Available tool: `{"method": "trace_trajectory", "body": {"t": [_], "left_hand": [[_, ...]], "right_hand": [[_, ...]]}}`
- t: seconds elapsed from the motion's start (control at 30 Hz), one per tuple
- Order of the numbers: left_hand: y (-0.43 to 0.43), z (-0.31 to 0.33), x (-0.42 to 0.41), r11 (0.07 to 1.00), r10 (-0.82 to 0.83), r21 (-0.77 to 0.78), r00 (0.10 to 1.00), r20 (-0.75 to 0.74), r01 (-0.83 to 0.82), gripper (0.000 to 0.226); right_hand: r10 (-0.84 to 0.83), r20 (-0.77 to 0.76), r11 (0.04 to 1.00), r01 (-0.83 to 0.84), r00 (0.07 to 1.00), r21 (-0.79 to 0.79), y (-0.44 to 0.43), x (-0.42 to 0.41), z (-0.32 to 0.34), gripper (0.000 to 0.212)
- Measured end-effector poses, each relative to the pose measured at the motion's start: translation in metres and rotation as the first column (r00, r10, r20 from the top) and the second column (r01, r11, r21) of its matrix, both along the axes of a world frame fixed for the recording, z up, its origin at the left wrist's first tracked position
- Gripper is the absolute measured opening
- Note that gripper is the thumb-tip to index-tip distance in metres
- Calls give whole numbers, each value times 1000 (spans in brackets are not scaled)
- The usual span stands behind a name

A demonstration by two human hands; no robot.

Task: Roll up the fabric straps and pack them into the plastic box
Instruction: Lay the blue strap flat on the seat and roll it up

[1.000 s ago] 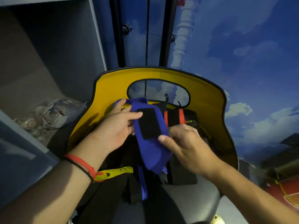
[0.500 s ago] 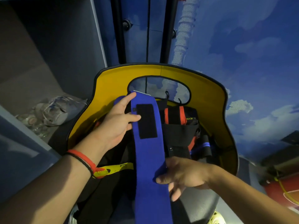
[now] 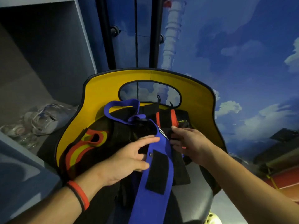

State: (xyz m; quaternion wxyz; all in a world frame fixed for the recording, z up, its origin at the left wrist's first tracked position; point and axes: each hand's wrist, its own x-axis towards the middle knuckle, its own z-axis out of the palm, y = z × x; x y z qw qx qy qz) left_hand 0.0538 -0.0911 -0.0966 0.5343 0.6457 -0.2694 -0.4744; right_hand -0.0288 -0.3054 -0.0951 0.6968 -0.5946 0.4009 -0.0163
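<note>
A long blue strap [image 3: 153,207] of soft woven fabric runs between the two hands. Its near end is cut off by the bottom edge, and its far end bends into a loose loop beyond the fingertips. A rectangular black hook-and-loop patch [image 3: 157,172], matte and fuzzy, is sewn onto it just below the left hand's thumb. A small white label sits on the strap's edge between the hands, its print too blurred to read.

The left hand [image 3: 127,160] lies open, fingers straight and spread, the index tip resting on the strap's left edge. The right hand [image 3: 189,143] reaches in from the other side with its fingers stretched out. Their tips meet the strap's right edge and the dark cloth there, and whether they pinch anything I cannot tell.

Under both hands a heap of black straps [image 3: 126,131] merges into shadow, so single pieces are hard to separate. Beyond the right hand sits a black strap with red bands [image 3: 165,120] and partly readable yellow lettering. To the left of the left hand lies a striped strap [image 3: 77,152] in orange, yellow and black, ending in a loop.

Everything rests on a padded dark seat [image 3: 200,188], backed by a smooth yellow chair back [image 3: 199,101] with black piping and an oval cut-out. A red-and-black wristband [image 3: 80,196] circles the left wrist. Crumpled clear plastic bags [image 3: 42,120] lie on a shelf far to the left.
</note>
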Motion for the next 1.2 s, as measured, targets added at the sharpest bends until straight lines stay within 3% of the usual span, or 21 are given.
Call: {"method": "trace_trajectory", "body": {"t": [0.07,0.1,0.17,0.23,0.33,0.43,0.5,0.53,0.57,0.6,0.63,0.67,0.8,0.9,0.97,1.03,1.13,1.2], "left_hand": [[0,1,0,1000,-16,-23,1000,3,16,79],[-1,1,0,999,-35,-30,999,12,36,79],[-4,3,0,997,-66,-36,997,47,67,79],[-6,2,3,996,-85,-28,994,74,87,77],[-11,2,13,997,-70,39,988,134,65,71],[-14,-1,33,990,99,63,932,349,-129,52],[-11,-10,54,959,222,35,822,524,-281,42],[-10,-16,65,939,250,32,741,623,-343,40],[-8,-23,74,922,238,46,657,716,-385,37],[-7,-30,81,914,193,73,586,787,-399,34],[-8,-34,84,913,132,110,539,832,-393,34],[-11,-39,86,915,72,149,516,853,-375,38],[-31,-42,79,888,-137,326,489,862,-325,59],[-43,-43,78,816,-273,492,546,792,-305,63],[-47,-42,81,781,-291,544,592,752,-307,67],[-49,-38,84,805,-216,481,584,783,-348,68],[-46,-23,92,884,35,216,519,854,-415,54],[-42,-10,94,923,255,-36,539,803,-383,43]], "right_hand": [[66,-78,997,-68,995,-23,-2,-3,-1,40],[101,-96,994,-98,990,42,-2,-4,-1,41],[123,-37,977,-114,992,181,1,-5,4,35],[28,66,979,-40,997,202,1,-4,9,29],[-96,216,994,82,972,74,-7,-3,14,32],[-50,312,997,68,949,-46,-15,-8,18,41],[77,294,986,-29,953,-165,-19,-13,11,51],[186,211,942,-114,960,-316,-22,-16,2,56],[286,49,822,-219,957,-526,-25,-20,-7,60],[334,-141,644,-335,932,-687,-29,-22,-19,64],[336,-294,465,-429,895,-774,-31,-24,-30,68],[314,-376,382,-479,872,-790,-32,-24,-38,70],[248,-443,287,-502,861,-816,-31,-18,-41,61],[291,-624,151,-678,726,-719,-24,-13,-39,69],[289,-674,119,-724,680,-679,-22,-12,-42,71],[269,-632,131,-678,727,-724,-23,-13,-41,68],[229,-424,162,-464,876,-871,-23,-10,-33,57],[227,-193,305,-257,955,-917,-18,-4,-21,44]]}}
